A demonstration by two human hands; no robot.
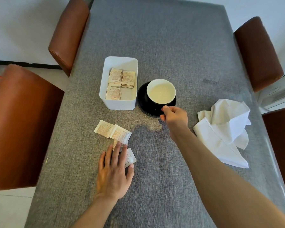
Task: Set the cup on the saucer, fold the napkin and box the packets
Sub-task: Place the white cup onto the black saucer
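A black cup (pixel 161 92) with a cream inside stands on the black saucer (pixel 143 104) at the table's middle. My right hand (pixel 174 116) is closed at the cup's near side, where its handle is hidden by my fingers. A white box (pixel 118 103) left of the saucer holds several packets (pixel 122 79). Loose packets (pixel 113 130) lie on the cloth nearer to me. My left hand (pixel 114 171) rests flat with fingers spread on the nearest packets (pixel 130 157). A crumpled white napkin (pixel 225 130) lies to the right.
The table (pixel 171 46) is covered in grey cloth. Brown chairs stand at the left (pixel 21 125), far left (pixel 69 32) and right (pixel 258 51). The table's right edge runs close past the napkin.
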